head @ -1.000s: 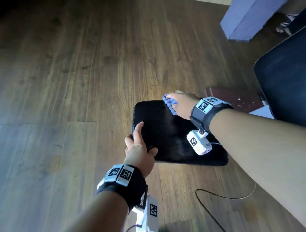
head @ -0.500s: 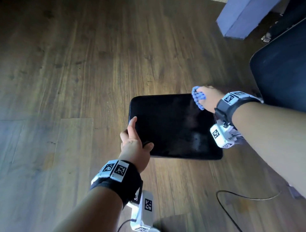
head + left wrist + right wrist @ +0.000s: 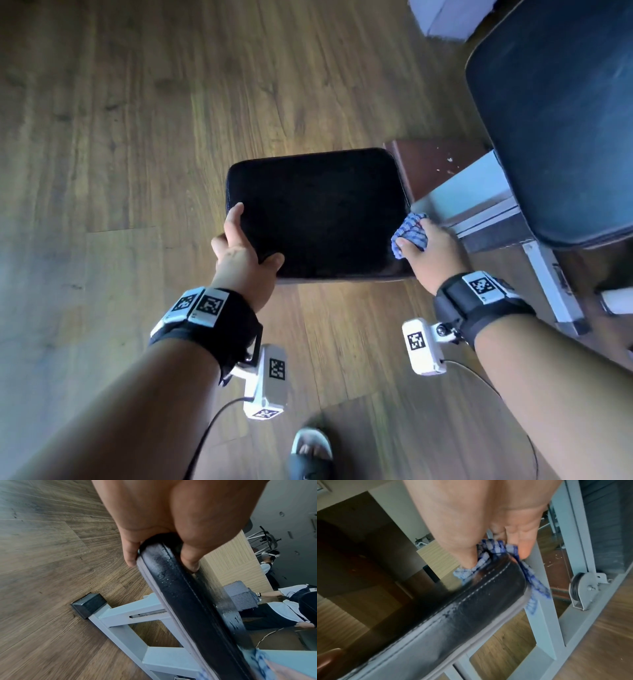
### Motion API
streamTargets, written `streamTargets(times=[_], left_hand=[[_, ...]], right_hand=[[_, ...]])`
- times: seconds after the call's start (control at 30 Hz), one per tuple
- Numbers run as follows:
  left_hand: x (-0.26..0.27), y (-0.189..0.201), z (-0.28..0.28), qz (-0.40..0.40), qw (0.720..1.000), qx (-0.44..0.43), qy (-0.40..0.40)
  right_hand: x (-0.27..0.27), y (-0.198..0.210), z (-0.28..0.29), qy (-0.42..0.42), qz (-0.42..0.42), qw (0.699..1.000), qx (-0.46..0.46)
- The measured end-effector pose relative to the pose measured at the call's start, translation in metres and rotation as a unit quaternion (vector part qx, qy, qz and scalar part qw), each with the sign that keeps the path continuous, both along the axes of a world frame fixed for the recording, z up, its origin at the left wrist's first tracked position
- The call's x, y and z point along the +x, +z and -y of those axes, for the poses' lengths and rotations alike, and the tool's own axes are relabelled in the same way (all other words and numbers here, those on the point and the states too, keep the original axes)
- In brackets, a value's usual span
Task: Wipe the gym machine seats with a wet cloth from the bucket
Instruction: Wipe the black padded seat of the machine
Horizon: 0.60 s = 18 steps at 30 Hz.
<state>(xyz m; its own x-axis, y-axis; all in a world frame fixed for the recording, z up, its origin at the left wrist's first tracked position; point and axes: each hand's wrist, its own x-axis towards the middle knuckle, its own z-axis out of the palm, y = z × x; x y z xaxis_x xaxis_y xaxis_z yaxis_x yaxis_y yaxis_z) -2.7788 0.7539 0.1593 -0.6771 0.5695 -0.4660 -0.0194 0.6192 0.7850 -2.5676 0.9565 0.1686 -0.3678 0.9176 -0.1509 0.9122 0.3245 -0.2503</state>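
Black seat (image 3: 318,212) at frame centre. Left hand (image 3: 243,253) clamps its lower-left corner, thumb on top. Right hand (image 3: 430,250) pinches checked blue cloth (image 3: 409,231) against seat's right edge, wrapping the corner

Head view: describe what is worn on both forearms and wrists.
Both forearms are bare, with no sleeves. Each wrist carries a black band: the left band and the right band both bear white tiles printed with black square codes. Below each hangs a small white camera box, also code-marked, with a thin dark cable trailing off.
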Motion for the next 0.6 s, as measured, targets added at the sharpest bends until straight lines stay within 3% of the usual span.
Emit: streamTargets(times=[0.2,0.3,0.43,0.53,0.6], left_hand=[[0.001,0.003,0.000,-0.004,1.000,-0.008,-0.007],[0.001,0.004,0.001,-0.003,1.000,-0.004,-0.002],[0.003,0.005,0.001,0.000,1.000,-0.002,0.007],[0.003,0.006,0.002,-0.005,1.000,-0.010,0.006],[0.004,0.007,0.003,-0.009,1.000,-0.015,0.001]], right_hand=[[-0.010,0.007,0.016,0.009,-0.014,0.999,0.048],[-0.019,0.008,0.058,0.108,-0.017,0.992,0.067],[-0.061,0.004,0.114,0.217,-0.068,0.974,0.023],[-0.065,0.009,0.108,0.220,-0.046,0.974,-0.005],[-0.045,0.010,0.087,0.171,-0.019,0.985,-0.008]])
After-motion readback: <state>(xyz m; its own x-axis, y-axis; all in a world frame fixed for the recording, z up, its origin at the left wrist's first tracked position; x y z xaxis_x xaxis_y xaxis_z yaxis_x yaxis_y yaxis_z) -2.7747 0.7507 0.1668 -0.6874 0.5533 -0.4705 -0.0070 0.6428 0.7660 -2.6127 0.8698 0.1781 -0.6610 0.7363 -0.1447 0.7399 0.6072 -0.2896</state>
